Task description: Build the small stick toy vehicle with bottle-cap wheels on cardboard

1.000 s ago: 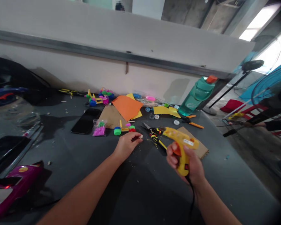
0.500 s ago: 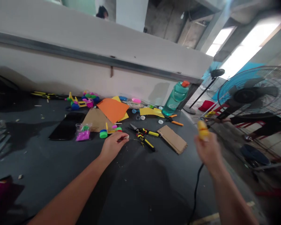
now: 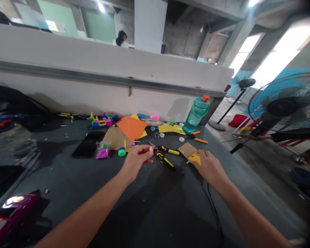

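Observation:
My left hand hovers just above the dark table, pinching a small white piece between thumb and fingers. My right hand lies on the table over a yellow glue gun, fingers wrapped on it; its black cord trails back toward me. The gun's front rests on a brown cardboard piece. Black-and-yellow snips lie between the two hands.
Orange paper, yellow paper, a phone, a bag of pink bits, bottle caps and toy parts sit further back. A teal bottle stands at the table's far right; a fan stands beyond the right edge.
My right hand swung the glue gun out to the right, then brought it down onto the table by the cardboard. My left hand kept its pinch and rose slightly.

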`<state>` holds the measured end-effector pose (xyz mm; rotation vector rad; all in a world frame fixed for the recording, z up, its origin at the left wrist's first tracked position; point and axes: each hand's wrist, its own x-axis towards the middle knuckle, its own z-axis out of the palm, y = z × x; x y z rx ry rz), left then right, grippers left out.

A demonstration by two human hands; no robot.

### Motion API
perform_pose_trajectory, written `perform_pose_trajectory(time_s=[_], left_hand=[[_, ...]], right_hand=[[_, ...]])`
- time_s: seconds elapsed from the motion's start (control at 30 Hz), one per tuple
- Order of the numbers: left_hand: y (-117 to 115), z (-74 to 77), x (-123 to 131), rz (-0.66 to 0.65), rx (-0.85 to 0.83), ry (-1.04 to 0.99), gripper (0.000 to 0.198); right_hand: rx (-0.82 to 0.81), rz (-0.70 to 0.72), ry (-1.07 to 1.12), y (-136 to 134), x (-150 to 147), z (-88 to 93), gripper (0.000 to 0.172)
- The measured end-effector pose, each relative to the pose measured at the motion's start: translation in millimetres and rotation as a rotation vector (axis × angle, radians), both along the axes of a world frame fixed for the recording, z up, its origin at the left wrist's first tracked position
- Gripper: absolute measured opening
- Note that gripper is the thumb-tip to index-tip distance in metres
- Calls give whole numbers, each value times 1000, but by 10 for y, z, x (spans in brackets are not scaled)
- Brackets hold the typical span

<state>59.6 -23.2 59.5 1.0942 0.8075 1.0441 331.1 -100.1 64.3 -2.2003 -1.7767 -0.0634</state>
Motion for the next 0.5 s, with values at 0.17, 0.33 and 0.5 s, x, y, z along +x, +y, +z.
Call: perform_pose_trajectory(time_s=[0.17,0.33,0.5], left_hand=[[-83,54,-50,-45,43,-78,22],[-83,18,-165,-72,56,-171,22],[-47,-18,-271,-72,11,-212,19]], right_hand=[[-93,335,1046,142,-803,315,27],[-318,430,1726,342,-1355,288,26],[-416,412,1905,484,-1492,169,23]])
